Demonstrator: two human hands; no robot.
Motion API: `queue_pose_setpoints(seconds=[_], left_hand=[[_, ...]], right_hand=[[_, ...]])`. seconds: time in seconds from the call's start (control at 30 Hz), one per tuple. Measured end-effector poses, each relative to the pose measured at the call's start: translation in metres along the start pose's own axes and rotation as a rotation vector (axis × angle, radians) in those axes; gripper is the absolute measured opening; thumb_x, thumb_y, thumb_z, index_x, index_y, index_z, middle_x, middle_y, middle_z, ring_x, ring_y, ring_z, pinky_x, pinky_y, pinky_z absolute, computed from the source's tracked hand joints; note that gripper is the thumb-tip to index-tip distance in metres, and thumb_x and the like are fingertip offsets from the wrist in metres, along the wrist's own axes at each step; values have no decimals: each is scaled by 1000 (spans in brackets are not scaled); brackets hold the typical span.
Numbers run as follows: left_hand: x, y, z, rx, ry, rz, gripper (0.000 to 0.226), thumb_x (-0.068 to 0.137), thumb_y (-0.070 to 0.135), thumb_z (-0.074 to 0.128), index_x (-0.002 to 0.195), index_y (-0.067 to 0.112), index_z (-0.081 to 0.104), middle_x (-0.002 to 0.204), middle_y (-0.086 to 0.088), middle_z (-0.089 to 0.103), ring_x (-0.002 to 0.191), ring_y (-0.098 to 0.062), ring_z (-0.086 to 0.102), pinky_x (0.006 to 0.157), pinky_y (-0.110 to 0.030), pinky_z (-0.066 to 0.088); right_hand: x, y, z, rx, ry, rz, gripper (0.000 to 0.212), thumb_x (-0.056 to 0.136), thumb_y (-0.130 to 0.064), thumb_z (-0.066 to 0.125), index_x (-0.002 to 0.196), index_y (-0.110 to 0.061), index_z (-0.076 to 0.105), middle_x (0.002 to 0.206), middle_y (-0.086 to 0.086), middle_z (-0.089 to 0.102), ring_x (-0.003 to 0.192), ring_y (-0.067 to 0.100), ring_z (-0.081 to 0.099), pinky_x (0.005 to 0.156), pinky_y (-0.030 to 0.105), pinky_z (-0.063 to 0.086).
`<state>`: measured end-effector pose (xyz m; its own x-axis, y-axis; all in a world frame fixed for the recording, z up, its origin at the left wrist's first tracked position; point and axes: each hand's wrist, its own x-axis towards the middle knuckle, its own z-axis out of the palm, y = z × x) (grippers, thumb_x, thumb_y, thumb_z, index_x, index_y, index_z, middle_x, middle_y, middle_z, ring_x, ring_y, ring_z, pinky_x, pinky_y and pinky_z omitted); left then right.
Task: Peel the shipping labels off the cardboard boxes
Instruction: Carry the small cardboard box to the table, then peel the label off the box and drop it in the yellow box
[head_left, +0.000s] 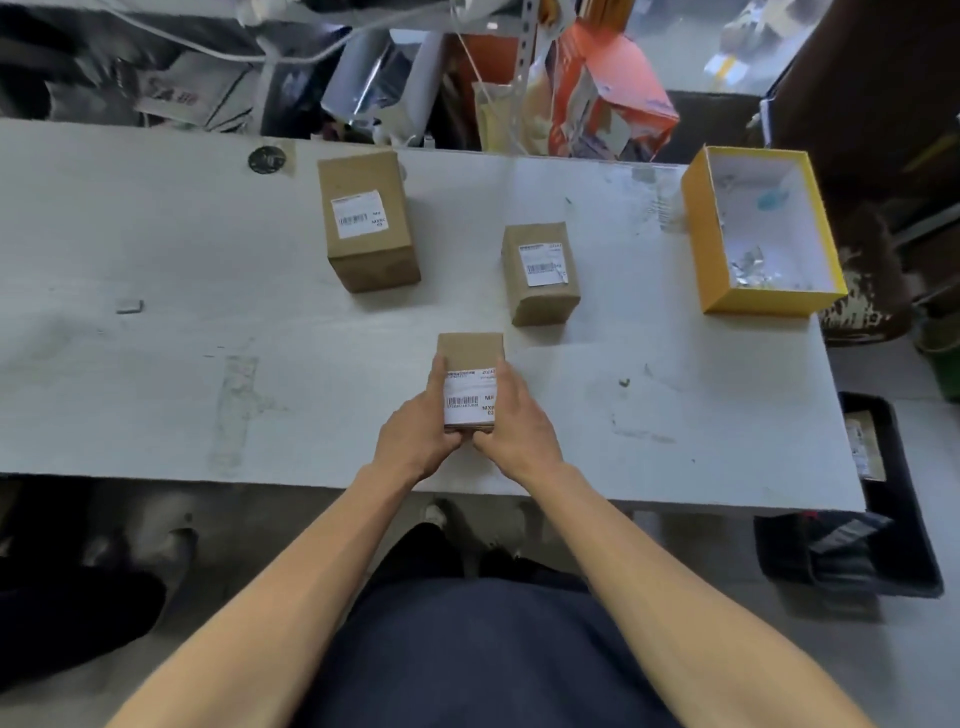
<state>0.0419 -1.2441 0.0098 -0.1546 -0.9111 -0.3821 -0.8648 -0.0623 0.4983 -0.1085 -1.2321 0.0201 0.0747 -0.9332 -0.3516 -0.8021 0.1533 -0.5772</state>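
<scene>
I see the nearest box (470, 358) at 6 o'clock on the surface (156, 312), its long axis running 12 to 6. My left hand (415, 431) and right hand (514, 421) both grip its sides, thumbs at the near edge. Its label (467, 397) faces up; whether a corner is lifted, I cannot tell. Two more labelled boxes (366, 218) (540, 273) stand toward 12 o'clock, a yellow tray (698, 249) at 2 o'clock.

Three small brown cardboard boxes (470, 358) (368, 218) (540, 273), each with a white barcoded shipping label (467, 397) on top; nearest one's held.
</scene>
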Motion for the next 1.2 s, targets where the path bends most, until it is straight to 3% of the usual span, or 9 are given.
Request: queue_pose_setpoints(seconds=[0.13, 0.27, 0.37, 0.43, 0.53, 0.7, 1.2], left_hand=[[7, -21, 1, -39, -28, 68, 105, 79, 32, 67, 153, 35, -7, 118, -3, 62, 96, -24, 61, 70, -36, 50], [18, -29, 1, -146, -40, 169, 110, 71, 42, 75, 153, 28, 2, 141, -4, 43, 124, -23, 48, 87, -40, 51], [26, -30, 2, -178, -82, 190, 118, 65, 57, 78, 154, 29, 5, 159, -5, 12, 141, -25, 30, 103, -42, 44], [31, -29, 3, -190, -103, 214, 122, 59, 67, 75, 153, 34, 6, 161, -5, 3, 143, -30, 27, 108, -47, 40], [36, -31, 7, -235, -91, 206, 121, 51, 77, 68, 151, 38, 12, 160, -6, 8, 140, -32, 29, 109, -49, 39], [39, -36, 11, -283, -66, 222, 120, 48, 75, 72, 149, 41, 17, 157, -7, 15, 138, -28, 30, 111, -42, 35], [42, -37, 9, -228, -58, 264, 124, 51, 68, 81, 150, 46, 10, 153, -4, 18, 135, -26, 31, 104, -41, 43]], right_hand=[[1, 3, 10, 69, 15, 61, 104, 76, -30, 70, 154, -27, 2, 157, -7, 22, 131, 17, 41, 90, 32, 45], [3, 5, 7, 195, 5, 115, 99, 75, -37, 74, 153, -27, 14, 151, -4, 34, 130, 13, 43, 102, 34, 43], [4, 7, 6, 203, 96, 122, 70, 85, -33, 67, 146, -24, 35, 141, -2, 45, 122, 12, 50, 102, 35, 45], [8, 6, 4, 184, 190, 104, 49, 90, -23, 62, 137, -20, 49, 129, 0, 52, 110, 12, 56, 97, 37, 49], [14, 4, 3, 184, 258, 90, 37, 89, -11, 61, 126, -15, 61, 117, 2, 59, 96, 13, 60, 89, 36, 54], [19, 3, 11, 180, 365, 99, 29, 86, -7, 64, 114, -13, 70, 107, 4, 65, 85, 14, 64, 86, 34, 54], [27, -1, 9, 139, 384, 124, 15, 84, -8, 67, 97, -12, 73, 96, 2, 63, 86, 17, 62, 84, 33, 53]])
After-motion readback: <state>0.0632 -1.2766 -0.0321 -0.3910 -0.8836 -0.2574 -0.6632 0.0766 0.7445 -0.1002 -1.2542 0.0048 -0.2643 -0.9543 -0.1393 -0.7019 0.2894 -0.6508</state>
